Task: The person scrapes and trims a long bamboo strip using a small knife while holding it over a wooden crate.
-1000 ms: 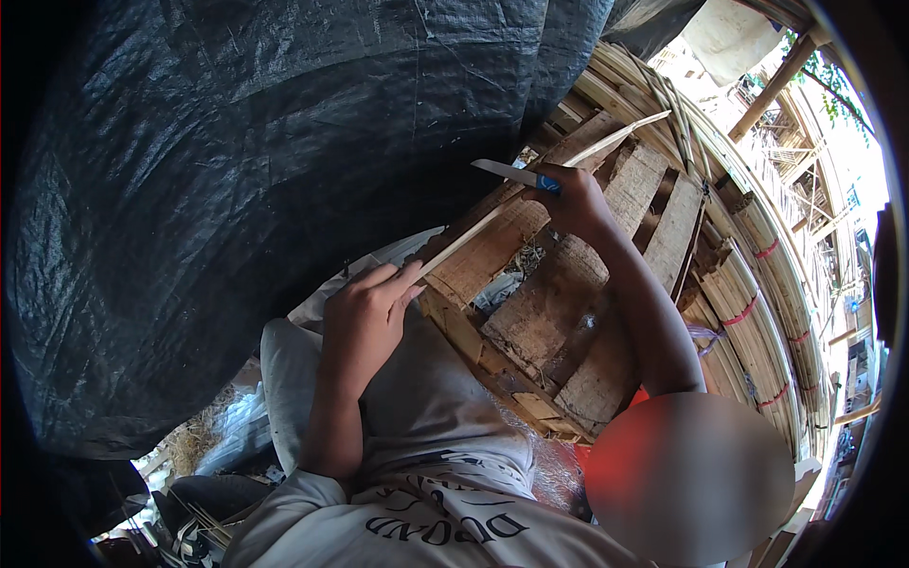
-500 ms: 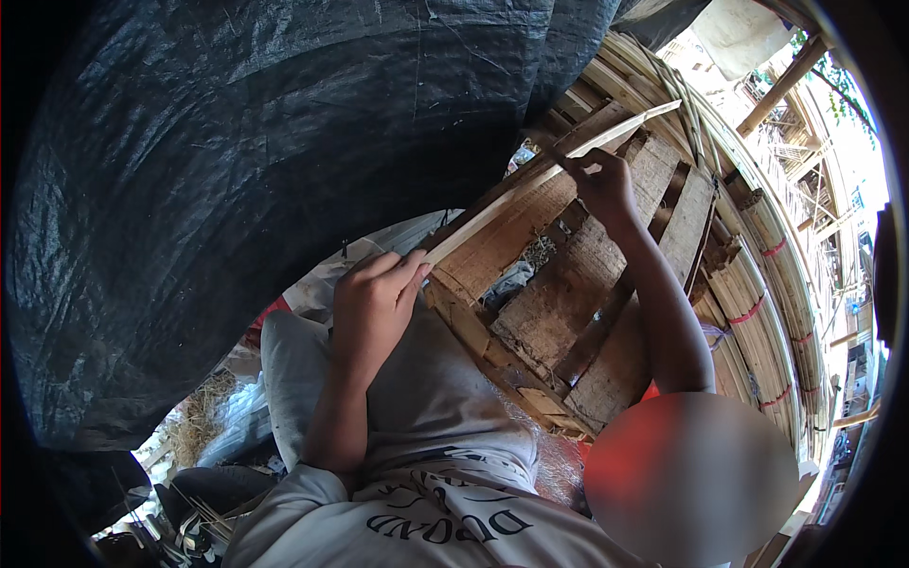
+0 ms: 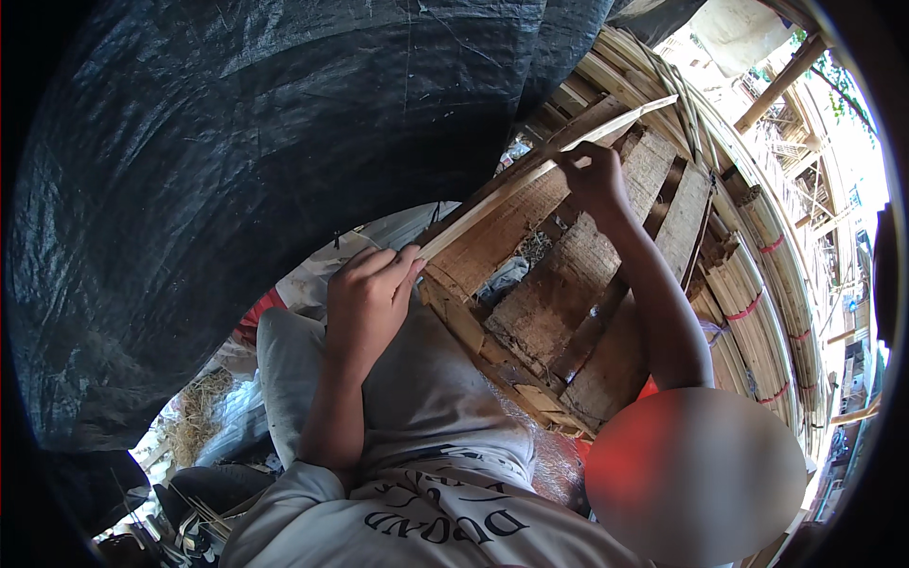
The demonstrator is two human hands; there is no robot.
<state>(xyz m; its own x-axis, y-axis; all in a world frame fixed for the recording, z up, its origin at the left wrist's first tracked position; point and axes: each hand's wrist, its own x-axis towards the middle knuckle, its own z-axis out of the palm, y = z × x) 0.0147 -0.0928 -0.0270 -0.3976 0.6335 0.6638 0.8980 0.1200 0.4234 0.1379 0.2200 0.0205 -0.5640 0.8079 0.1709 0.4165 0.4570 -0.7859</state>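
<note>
A long, thin, pale strip of bamboo or wood [image 3: 491,205] slants from the middle of the view up to the right. Its near end is pinched between the thumb and fingers of my left hand [image 3: 367,293]. Farther along, my right hand [image 3: 595,178] is closed at the strip, thumb and finger curled into a ring. A dark, blurred, blade-like thing [image 3: 547,151] lies across the strip at my right fingers; its exact kind is unclear. Beneath the strip is a rough slatted wooden platform [image 3: 544,293], with gaps between its boards.
A large black plastic sheet [image 3: 246,151] hangs on the left, close to the strip. Bundles of pale strips tied with red bands [image 3: 743,298] are stacked on the right. Straw-like scraps [image 3: 201,402] lie at lower left. A blurred round patch covers the lower right.
The whole view has shifted slightly. Both hands keep nearly the same grip and place along the strip.
</note>
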